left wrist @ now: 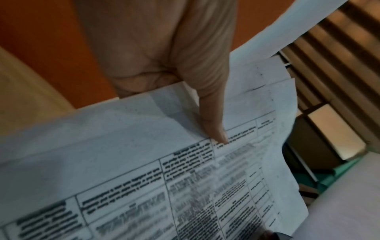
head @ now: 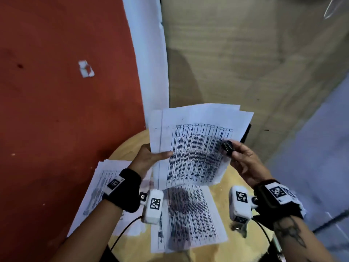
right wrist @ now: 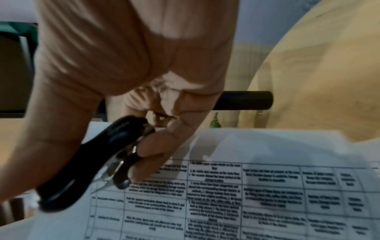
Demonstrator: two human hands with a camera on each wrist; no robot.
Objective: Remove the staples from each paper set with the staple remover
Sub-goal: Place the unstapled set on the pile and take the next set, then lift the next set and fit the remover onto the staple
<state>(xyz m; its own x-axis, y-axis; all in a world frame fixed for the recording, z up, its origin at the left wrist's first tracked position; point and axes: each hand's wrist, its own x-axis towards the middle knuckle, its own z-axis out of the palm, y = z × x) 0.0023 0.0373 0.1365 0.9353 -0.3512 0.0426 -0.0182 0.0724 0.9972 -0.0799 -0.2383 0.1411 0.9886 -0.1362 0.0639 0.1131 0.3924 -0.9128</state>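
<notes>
My left hand holds a set of printed table sheets up above the round table, with the thumb pressed on the top sheet and the fingers hidden behind. The sheets fan apart at their far corners. My right hand pinches a black staple remover between thumb and fingers at the set's right edge. In the right wrist view the staple remover points its metal claws down at the top sheet. No staple can be made out.
Two more printed sets lie on the wooden table: one in the middle, one at the left edge. The floor is red, with a white paper scrap on it. A white pillar and a wood panel stand behind.
</notes>
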